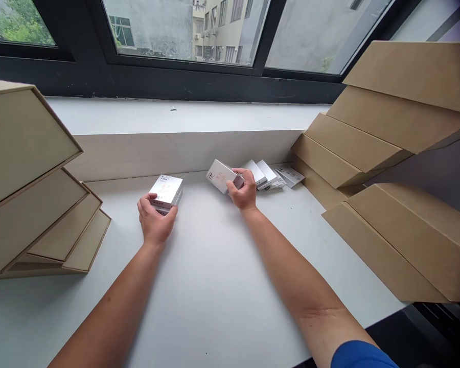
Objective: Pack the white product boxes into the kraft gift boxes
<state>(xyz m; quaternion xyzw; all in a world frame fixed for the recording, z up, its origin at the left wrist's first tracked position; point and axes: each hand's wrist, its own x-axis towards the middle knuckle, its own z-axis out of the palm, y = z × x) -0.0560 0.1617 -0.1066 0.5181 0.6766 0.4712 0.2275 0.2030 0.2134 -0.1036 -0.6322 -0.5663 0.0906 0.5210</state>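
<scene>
My left hand (156,217) wraps round a small stack of white boxes (167,189) on the white surface, thumb on the right side and fingers on the left. The stack seems to be two boxes high. Gripped between thumb and fingers of my right hand (244,189) is another white box (223,175), tilted, with small dark and red print. Whether it touches the surface I cannot tell. Just right of that hand, several more white boxes (266,173) lean on each other, and one flat white box (289,175) lies at their right end.
Stacked brown cardboard boxes (394,148) rise on the right. Pale cardboard boxes (42,220) are piled on the left. Behind the white surface (210,286) stand a low ledge (191,117) and a dark-framed window (184,84).
</scene>
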